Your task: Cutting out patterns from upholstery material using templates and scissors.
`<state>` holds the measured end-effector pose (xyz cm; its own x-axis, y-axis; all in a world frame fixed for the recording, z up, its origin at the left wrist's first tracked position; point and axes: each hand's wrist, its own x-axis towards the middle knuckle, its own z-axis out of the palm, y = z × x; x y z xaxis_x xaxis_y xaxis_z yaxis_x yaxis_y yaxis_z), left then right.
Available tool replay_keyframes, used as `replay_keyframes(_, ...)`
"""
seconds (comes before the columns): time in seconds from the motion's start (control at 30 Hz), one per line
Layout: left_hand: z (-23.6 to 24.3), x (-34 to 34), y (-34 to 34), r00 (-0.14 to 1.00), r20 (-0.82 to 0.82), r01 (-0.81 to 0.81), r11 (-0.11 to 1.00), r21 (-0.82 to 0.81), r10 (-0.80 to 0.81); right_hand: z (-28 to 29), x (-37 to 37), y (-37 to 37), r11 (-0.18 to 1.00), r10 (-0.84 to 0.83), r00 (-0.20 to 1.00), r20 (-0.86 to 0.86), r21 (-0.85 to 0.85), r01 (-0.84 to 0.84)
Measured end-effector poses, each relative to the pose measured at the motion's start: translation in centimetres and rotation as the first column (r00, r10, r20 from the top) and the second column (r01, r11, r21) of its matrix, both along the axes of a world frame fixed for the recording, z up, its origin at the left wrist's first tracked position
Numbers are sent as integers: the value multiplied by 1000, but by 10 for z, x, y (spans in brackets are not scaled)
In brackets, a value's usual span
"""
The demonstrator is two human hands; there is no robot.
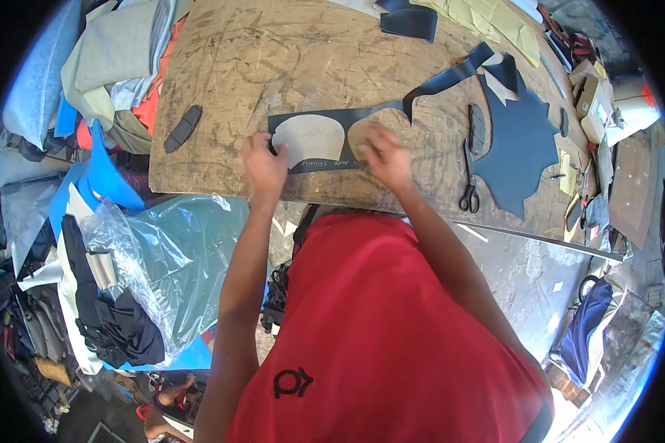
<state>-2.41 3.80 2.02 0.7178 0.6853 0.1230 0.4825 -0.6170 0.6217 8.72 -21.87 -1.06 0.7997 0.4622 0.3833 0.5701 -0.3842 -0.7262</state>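
Observation:
My left hand (266, 166) has its fingers curled on the left end of a dark sheet (314, 166) lying on the worn wooden table (229, 59). A pale, round-topped piece (310, 136) lies on that sheet beside this hand. My right hand (384, 155), slightly blurred, has bent fingers at a tan rounded area (358, 135) to the right; I cannot tell whether they grip anything. A narrow dark strip (443, 77) extends toward the back right. Black scissors (469, 177) lie right of my right hand, next to a large dark irregular piece (517, 148).
A dark offcut (183, 129) lies on the table's left. Yellow sheets (480, 18) are at the back. Folded fabrics (114, 52), a blue curved object (107, 177) and plastic-wrapped material (177, 258) are left. Tools (576, 199) crowd the right edge. Someone's bare limb (159, 421) shows at lower left.

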Motion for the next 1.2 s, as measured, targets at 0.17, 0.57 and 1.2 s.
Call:
replay_keyframes(0.17, -11, -4, -33, 915, 94, 355, 894, 274, -392, 20, -18, -139, 762, -542, 810, 224, -276, 586)
replay_keyframes(0.57, -5, 32, -1, 704, -330, 704, 682, 200, -629, 29, -27, -236, 585, -701, 704, -115, -658, 475)
replay_keyframes(1.2, 18, 95, 61, 35, -365, 987, 89, -132, -930, 35, -260, -3, 625, 441, 170, -881, 437, 647)
